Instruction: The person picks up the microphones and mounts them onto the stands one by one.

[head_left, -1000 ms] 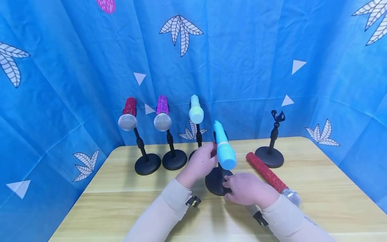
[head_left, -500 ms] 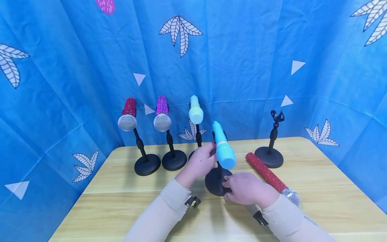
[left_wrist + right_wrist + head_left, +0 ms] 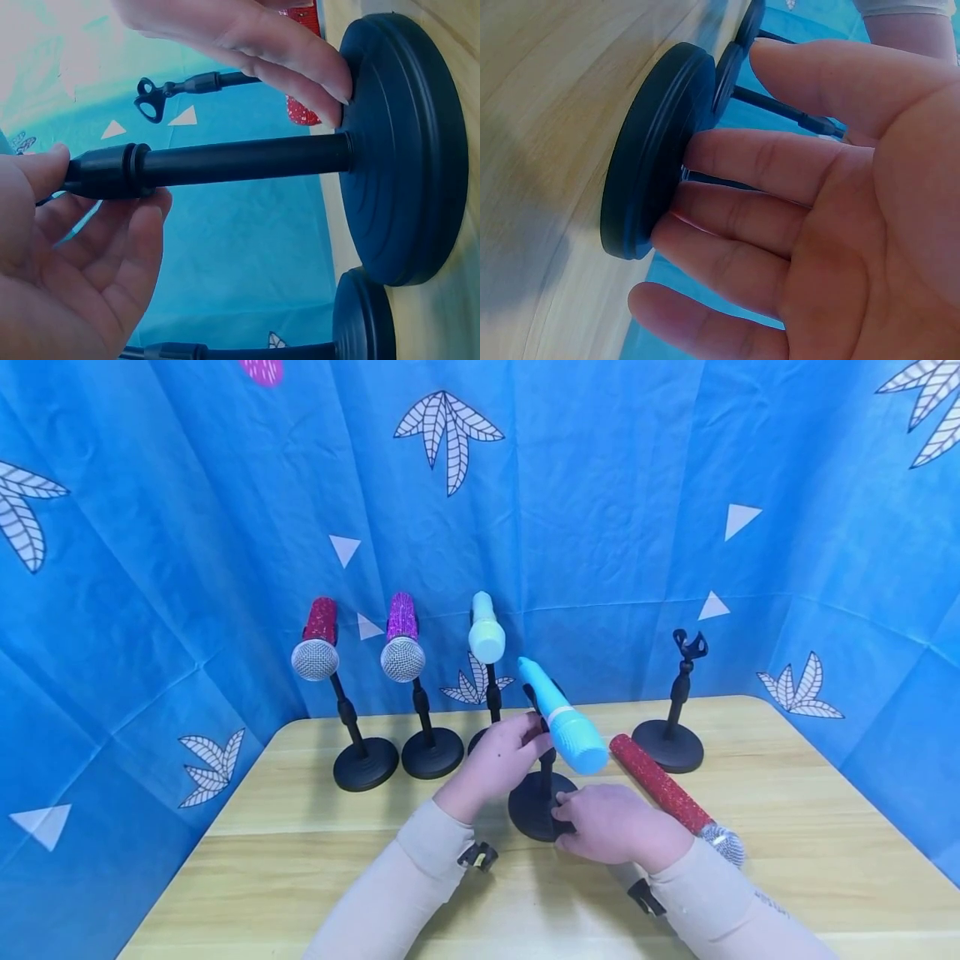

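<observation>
In the middle of the table a blue microphone point(image 3: 573, 735) sits in the clip of a black microphone stand point(image 3: 531, 814), its head tilted down and to the right. My left hand point(image 3: 498, 764) pinches the collar point(image 3: 109, 171) at the top of the stand's post between thumb and fingers. Fingertips of my right hand point(image 3: 618, 827) press on the round base point(image 3: 656, 150); the right wrist view shows those fingers extended and the thumb held apart. The base stands flat on the table.
Left and behind, stands hold a red glitter microphone point(image 3: 321, 620), a purple one point(image 3: 402, 617) and a pale green one point(image 3: 486, 639). A red microphone point(image 3: 663, 785) lies beside my right hand. An unfilled stand point(image 3: 678, 702) is at the back right, before a blue curtain point(image 3: 600, 527).
The blue microphone's head has swung to the right on the stand, its tail end slightly left. Both hands stay nearly where they were.
</observation>
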